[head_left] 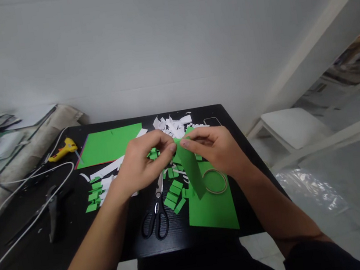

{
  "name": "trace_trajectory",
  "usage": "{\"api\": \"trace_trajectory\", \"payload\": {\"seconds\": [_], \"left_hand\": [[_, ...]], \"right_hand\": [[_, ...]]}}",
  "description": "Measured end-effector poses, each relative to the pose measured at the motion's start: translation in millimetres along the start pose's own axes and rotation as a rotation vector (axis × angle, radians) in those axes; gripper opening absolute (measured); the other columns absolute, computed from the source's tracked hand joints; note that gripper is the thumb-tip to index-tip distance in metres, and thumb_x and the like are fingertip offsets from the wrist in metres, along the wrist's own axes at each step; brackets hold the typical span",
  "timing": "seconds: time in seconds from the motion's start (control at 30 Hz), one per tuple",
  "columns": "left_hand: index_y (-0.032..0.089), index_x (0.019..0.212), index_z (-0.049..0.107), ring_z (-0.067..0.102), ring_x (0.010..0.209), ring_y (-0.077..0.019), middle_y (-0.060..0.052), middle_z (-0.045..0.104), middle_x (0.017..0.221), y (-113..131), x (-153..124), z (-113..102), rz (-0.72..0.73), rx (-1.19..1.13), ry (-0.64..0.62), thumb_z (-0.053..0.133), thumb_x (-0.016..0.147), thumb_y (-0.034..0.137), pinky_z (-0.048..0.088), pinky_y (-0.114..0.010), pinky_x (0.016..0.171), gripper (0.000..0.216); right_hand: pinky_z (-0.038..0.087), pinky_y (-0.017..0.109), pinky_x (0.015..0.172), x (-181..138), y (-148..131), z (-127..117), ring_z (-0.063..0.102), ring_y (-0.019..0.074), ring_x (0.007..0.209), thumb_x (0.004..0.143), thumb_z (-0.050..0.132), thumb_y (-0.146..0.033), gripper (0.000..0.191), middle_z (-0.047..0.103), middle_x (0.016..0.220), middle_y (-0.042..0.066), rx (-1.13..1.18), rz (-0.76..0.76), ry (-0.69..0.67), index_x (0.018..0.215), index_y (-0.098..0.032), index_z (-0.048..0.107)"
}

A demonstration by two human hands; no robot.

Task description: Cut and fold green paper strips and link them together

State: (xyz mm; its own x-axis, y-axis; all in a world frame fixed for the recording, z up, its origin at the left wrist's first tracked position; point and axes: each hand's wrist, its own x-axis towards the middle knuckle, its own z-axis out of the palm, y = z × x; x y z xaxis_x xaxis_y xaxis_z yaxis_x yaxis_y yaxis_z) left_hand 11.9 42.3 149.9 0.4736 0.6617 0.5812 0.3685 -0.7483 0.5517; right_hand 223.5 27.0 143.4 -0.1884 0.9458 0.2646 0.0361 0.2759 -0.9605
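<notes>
One black surface (32, 247) fills the middle of the view and is set against a pale wall. A white stool (290, 127) is seen off its right side.

Two green sheets are laid flat on it. The far sheet (110, 144) is placed at the back left, and the near sheet (214, 210) at the front right, close to the front edge.

Above the middle of the surface a green strip (193, 168) is held by its top end and hangs down over the near sheet. The left hand (143, 162) is closed on that top end, with thumb and fingertips pinched together. The right hand (216, 148) is clamped on the same end from the other side, so that the fingertips of both hands almost meet.

A white cable (39, 175) is looped across the left part of the surface. Scissors (157, 211) with black handles are laid below the left hand, blades pointing away. Dark pliers (53, 211) are seen well to the left, and a yellow glue gun (62, 149) is laid beside the far sheet's left edge.

A tape ring (217, 192) is rested on the near sheet, partly behind the strip. Small folded green pieces (173, 193) are scattered between the scissors and the near sheet, and more are gathered near the left wrist. White scraps (174, 124) are piled at the back, beyond the hands.
</notes>
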Motion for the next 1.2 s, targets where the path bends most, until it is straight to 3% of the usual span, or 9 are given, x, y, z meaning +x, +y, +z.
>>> {"api": "trace_trajectory", "payload": {"seconds": [0.27,0.53,0.67,0.9,1.07,1.2], "left_hand": [[0.021,0.083,0.062,0.058,0.068,-0.0142,0.001,0.065,0.074,-1.2,-0.6,0.7,-0.012,0.000,0.061,0.062,0.098,0.022,0.048,-0.028,0.066,0.015],[0.021,0.084,0.063,0.058,0.067,-0.0141,-0.001,0.067,0.076,-5.8,-1.1,0.8,-0.094,-0.088,0.098,0.063,0.097,0.026,0.046,-0.029,0.062,0.014],[0.020,0.081,0.063,0.058,0.067,-0.0142,0.000,0.065,0.073,-6.4,1.0,-2.7,-0.131,-0.072,0.048,0.063,0.095,0.025,0.046,-0.029,0.063,0.015],[0.020,0.090,0.071,0.063,0.075,-0.0153,-0.002,0.072,0.082,-7.9,3.9,5.7,-0.155,-0.111,-0.030,0.067,0.097,0.031,0.049,-0.028,0.068,0.014],[0.020,0.083,0.071,0.059,0.065,-0.0131,0.000,0.068,0.072,-11.6,-2.7,5.0,-0.246,-0.179,0.124,0.070,0.096,0.031,0.045,-0.027,0.060,0.017],[0.019,0.080,0.072,0.054,0.055,-0.0116,0.002,0.060,0.062,-20.3,-26.1,-3.5,-0.412,-0.263,0.246,0.075,0.093,0.034,0.041,-0.024,0.050,0.020]], "right_hand": [[0.058,0.030,0.066,-0.1,-0.3,2.4,0.069,0.0170,0.072,0.086,0.083,-0.042,0.022,0.076,0.078,0.003,-0.051,-0.100,0.107,0.082,-0.021,0.080],[0.052,0.028,0.059,3.3,6.7,1.1,0.063,0.0148,0.066,0.083,0.085,-0.047,0.028,0.073,0.074,0.002,-0.043,-0.024,0.013,0.081,-0.019,0.080],[0.049,0.027,0.055,3.7,8.9,-0.9,0.061,0.0143,0.062,0.084,0.084,-0.046,0.028,0.072,0.069,0.001,-0.089,-0.018,0.006,0.079,-0.019,0.080],[0.049,0.027,0.058,4.8,14.5,4.7,0.063,0.0146,0.065,0.087,0.082,-0.047,0.029,0.074,0.072,0.002,-0.102,0.018,-0.129,0.082,-0.018,0.081],[0.047,0.026,0.055,-2.9,20.0,1.6,0.063,0.0142,0.064,0.091,0.079,-0.043,0.025,0.076,0.076,0.003,-0.112,0.051,-0.138,0.087,-0.019,0.083],[0.043,0.025,0.050,-24.1,30.0,-11.6,0.058,0.0128,0.057,0.092,0.078,-0.042,0.024,0.073,0.070,0.002,-0.154,0.154,-0.251,0.086,-0.019,0.083]]}}
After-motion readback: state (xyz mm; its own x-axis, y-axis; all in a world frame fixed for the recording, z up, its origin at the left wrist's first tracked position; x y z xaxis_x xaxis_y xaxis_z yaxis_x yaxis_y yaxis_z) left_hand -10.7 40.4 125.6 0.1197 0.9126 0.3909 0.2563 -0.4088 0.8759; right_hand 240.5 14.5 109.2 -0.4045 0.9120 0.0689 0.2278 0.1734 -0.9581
